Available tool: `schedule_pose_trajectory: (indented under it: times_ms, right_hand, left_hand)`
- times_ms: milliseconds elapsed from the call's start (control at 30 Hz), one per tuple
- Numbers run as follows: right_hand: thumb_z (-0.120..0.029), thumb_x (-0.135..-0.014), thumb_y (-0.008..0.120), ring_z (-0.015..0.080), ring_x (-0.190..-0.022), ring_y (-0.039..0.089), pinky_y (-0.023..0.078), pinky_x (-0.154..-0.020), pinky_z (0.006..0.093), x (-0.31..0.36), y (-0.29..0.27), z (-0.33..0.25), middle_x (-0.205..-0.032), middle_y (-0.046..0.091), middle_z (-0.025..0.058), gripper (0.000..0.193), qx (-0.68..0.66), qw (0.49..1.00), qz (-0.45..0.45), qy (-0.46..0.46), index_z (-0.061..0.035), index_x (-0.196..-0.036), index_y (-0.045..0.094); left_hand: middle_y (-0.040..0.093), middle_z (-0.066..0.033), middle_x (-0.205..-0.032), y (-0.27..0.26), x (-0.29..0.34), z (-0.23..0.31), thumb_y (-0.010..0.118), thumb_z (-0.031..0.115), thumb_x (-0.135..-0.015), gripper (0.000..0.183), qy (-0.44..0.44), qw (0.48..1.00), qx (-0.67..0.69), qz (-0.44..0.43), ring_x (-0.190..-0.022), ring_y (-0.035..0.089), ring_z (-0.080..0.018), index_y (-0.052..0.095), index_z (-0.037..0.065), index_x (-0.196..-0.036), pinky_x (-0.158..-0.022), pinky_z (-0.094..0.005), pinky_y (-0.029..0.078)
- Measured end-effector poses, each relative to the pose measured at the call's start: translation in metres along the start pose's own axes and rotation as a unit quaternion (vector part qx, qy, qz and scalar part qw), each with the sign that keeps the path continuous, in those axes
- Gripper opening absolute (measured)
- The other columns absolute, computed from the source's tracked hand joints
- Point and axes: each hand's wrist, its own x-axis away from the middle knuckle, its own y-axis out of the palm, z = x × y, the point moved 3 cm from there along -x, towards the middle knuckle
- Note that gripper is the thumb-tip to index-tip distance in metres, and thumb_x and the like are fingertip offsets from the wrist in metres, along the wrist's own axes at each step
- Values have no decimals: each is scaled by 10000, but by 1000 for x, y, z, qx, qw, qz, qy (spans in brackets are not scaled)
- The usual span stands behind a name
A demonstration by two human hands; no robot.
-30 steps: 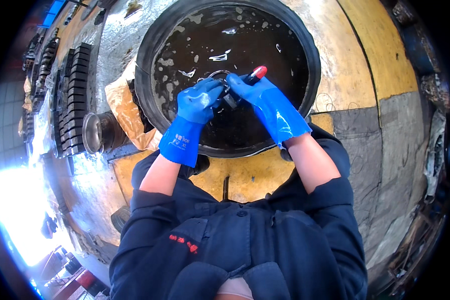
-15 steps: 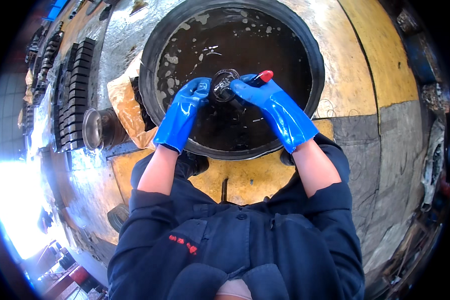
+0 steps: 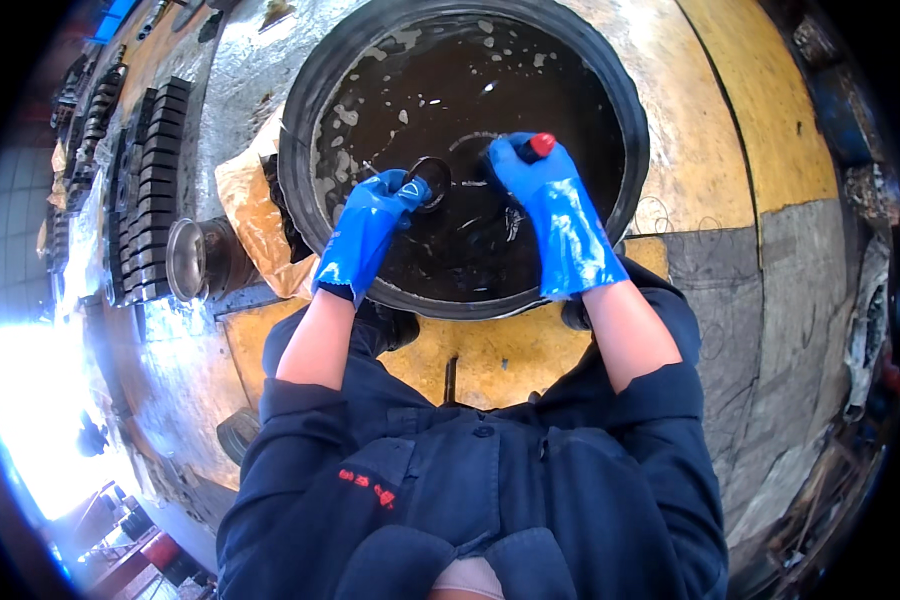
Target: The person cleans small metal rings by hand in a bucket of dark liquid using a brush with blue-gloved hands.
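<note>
I look down on a round black tub (image 3: 629,130) of dark liquid (image 3: 530,85) flecked with pale patches. Left of the tub's middle, the blue-gloved left hand (image 3: 382,197) has its fingers curled on the edge of a dark round part (image 3: 433,182). The part lies to that hand's right, toward the tub's middle; being round, it shows me no long axis.

Right of the tub's middle, the blue-gloved right hand (image 3: 532,172) is closed around a red-ended handle (image 3: 542,145). Its red end pokes from the top of the fist, toward the tub's far side; the fist hides the rest, so I cannot tell what lies below.

The part is well apart from the right hand, with liquid between them. Both arms cross the tub's near rim. The side walls flank the gloves, and more liquid stretches beyond them to the tub's far rim.
</note>
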Motion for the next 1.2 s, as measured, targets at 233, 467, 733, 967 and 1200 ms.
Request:
schedule_pose_trajectory:
  times_ms: [233,467,733,967,1200]
  right_hand:
    - [-318,-1053,740,198,-902,750,584,-843,337,-2,10,12,-960,779,71,257,61,996,-63,10,-78,-1124,797]
    - [-258,-1061,741,157,-904,780,612,-853,331,20,12,-34,-970,834,73,251,-20,993,-71,-93,-29,-1114,830]
    - [-317,-1041,757,329,-909,794,631,-846,387,41,34,-41,-1072,825,133,224,242,915,-3,-322,-156,-1180,828]
    - [-414,-1038,741,235,-943,780,588,-916,379,27,34,-1,-975,823,120,383,-190,970,-131,74,-44,-1097,821]
    - [-317,-1094,730,138,-872,744,595,-781,303,23,35,0,-1032,815,56,297,-250,950,-159,104,-50,-1195,814]
  left_hand:
    - [826,-78,-1081,7,-14,-8,783,258,-1055,342,109,991,-68,28,-983,733,-151,800,6,-1287,-922,-322,572]
    - [804,-46,-1035,-10,9,14,768,330,-1074,371,50,997,38,48,-919,685,-124,804,8,-1254,-821,-296,545]
    - [816,-34,-1047,3,-2,11,787,283,-1076,341,101,992,-70,40,-950,694,-85,808,8,-1276,-870,-282,554]
    - [819,-56,-1115,7,-8,-18,781,277,-1080,351,132,988,-38,73,-1025,737,-136,800,2,-1296,-959,-309,577]
    - [803,-57,-1104,13,6,11,806,280,-1052,386,120,985,92,84,-981,707,-152,795,-19,-1295,-914,-315,568]
